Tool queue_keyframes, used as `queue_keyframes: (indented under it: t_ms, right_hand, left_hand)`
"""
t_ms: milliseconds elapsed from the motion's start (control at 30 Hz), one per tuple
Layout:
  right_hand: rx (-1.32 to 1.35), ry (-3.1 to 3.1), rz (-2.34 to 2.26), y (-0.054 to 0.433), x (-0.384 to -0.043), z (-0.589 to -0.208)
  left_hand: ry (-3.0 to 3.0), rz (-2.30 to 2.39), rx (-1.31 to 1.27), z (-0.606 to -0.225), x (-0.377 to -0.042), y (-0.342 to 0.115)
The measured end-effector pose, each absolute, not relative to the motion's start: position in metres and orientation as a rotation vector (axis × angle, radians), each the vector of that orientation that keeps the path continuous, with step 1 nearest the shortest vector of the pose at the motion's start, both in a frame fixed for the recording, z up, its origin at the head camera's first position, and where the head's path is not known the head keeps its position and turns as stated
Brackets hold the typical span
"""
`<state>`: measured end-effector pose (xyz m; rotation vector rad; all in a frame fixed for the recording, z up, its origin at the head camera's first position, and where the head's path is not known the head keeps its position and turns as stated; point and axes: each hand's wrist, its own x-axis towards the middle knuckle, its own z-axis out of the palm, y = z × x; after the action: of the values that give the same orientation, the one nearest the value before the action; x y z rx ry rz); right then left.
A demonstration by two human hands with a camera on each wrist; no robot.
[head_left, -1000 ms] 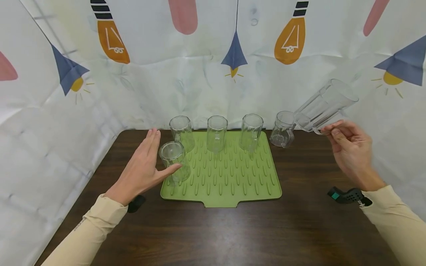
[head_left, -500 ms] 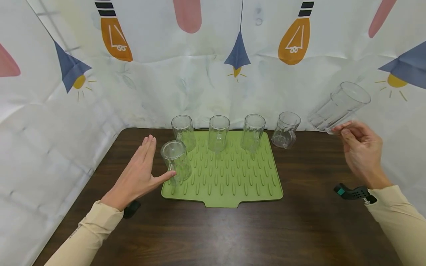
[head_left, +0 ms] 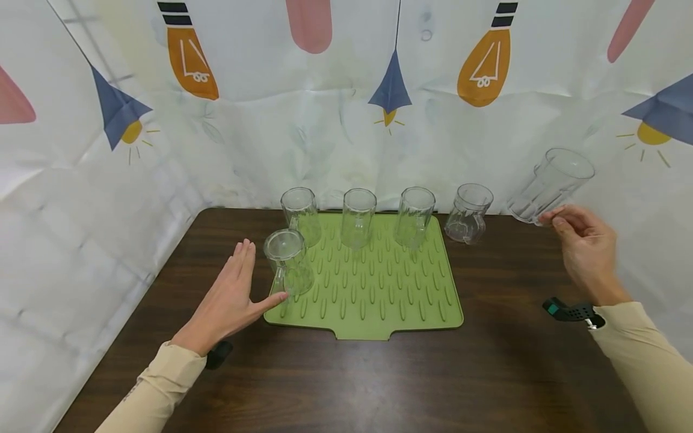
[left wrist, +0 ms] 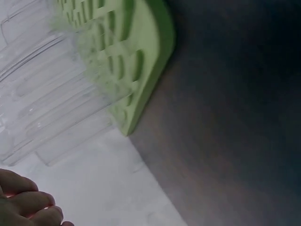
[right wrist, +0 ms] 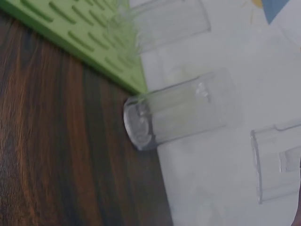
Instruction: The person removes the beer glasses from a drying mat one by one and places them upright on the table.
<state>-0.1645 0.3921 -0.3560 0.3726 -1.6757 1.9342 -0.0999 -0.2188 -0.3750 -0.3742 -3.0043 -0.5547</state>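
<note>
At the right of the head view, my right hand [head_left: 587,249] pinches the handle of a clear glass mug [head_left: 552,186], which hangs tilted in the air with its mouth up and to the right. Part of this mug [right wrist: 277,162] shows at the right edge of the right wrist view. My left hand [head_left: 222,304] has straight fingers and a spread thumb, beside an upside-down glass mug [head_left: 289,261] on the green drying mat [head_left: 373,300]. In the left wrist view, fingers [left wrist: 28,200] appear apart from that mug [left wrist: 51,94].
Along the mat's back edge stand three upright mugs, the left mug [head_left: 301,216], the middle mug [head_left: 358,218] and the right mug [head_left: 415,216]. Another upright mug [head_left: 468,213] stands on the dark wooden table [head_left: 379,385], right of the mat. A printed curtain [head_left: 325,138] hangs behind.
My right hand has moved right and then down, and the held mug has tipped nearer upright. My left hand has drawn slightly back toward the front. The standing mugs keep their places.
</note>
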Motion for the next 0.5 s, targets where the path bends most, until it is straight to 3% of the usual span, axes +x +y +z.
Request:
queue_keyframes:
  t_ms: [500]
  right_hand:
    - [0.314, -1.946, 1.723, 0.394, -0.178, -0.392]
  left_hand:
    - [-3.149, -0.504, -0.382, -0.406, -0.095, -0.213]
